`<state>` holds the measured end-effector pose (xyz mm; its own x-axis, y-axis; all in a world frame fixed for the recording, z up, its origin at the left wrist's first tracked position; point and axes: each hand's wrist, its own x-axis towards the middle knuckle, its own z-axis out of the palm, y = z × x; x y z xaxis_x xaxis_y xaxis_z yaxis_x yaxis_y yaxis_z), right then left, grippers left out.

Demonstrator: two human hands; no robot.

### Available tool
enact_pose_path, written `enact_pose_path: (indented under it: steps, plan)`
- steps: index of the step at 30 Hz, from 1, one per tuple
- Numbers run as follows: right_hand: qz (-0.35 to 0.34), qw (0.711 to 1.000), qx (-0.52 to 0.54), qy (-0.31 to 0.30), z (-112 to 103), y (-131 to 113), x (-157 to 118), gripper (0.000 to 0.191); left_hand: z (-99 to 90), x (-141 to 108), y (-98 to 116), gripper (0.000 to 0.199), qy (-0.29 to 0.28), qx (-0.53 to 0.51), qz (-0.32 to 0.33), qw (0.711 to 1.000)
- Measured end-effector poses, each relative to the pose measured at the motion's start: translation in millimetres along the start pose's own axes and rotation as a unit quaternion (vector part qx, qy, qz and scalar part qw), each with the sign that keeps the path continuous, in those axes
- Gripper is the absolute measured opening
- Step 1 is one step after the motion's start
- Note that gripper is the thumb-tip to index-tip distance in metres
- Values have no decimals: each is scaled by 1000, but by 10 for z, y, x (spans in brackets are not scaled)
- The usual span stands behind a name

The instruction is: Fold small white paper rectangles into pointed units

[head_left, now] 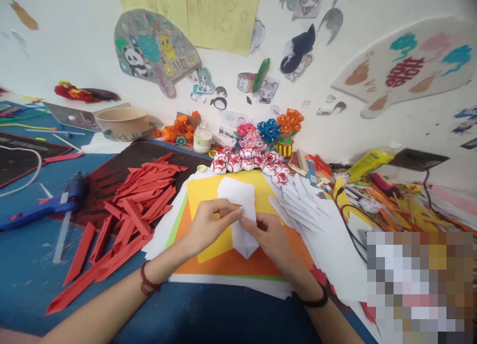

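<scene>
My left hand (210,222) and my right hand (270,235) meet over a white sheet of paper (234,192). Thumb and fingers of the left are pinched at a small white edge of paper, and the right thumb presses close beside it. Below the fingers, the white paper runs to a folded point near its lower end. Whether this is one piece or two, I cannot tell. Under it lie a yellow sheet (203,195) and an orange sheet (186,257), stacked on other paper.
Folded red paper strips (137,217) heap at left, beside a blue glue gun (70,197). White folded strips (301,202) lie at right. Red-and-white paper balls (248,160), a glue jar (202,138) and flowers (268,130) stand behind. Coloured scraps (402,210) pile at far right.
</scene>
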<state>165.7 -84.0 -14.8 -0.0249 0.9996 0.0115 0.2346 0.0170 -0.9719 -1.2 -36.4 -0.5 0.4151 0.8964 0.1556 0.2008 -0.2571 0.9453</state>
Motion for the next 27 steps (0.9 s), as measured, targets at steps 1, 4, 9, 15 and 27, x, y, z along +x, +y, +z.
enact_pose_path:
  steps: [1, 4, 9, 15, 27]
  plan:
    - [-5, 1000, 0, 3, 1, 6, -1, 45, 0, 0, 0, 27, -2, 0, 0, 1000]
    - [-10, 1000, 2, 7, 4, 26, -12, 45, 5, -1, -3, 26, -7, 9, 6, 1000]
    - [-6, 1000, 17, 5, 10, 24, -30, 39, -7, 5, -11, 25, -4, 22, -2, 1000]
    - [-4, 999, 48, -19, 11, 17, -39, 35, -21, 2, -31, 25, -9, -9, -5, 1000]
    - [0, 1000, 27, -10, 2, 19, -33, 37, -20, 18, -18, 33, -32, -29, -36, 998]
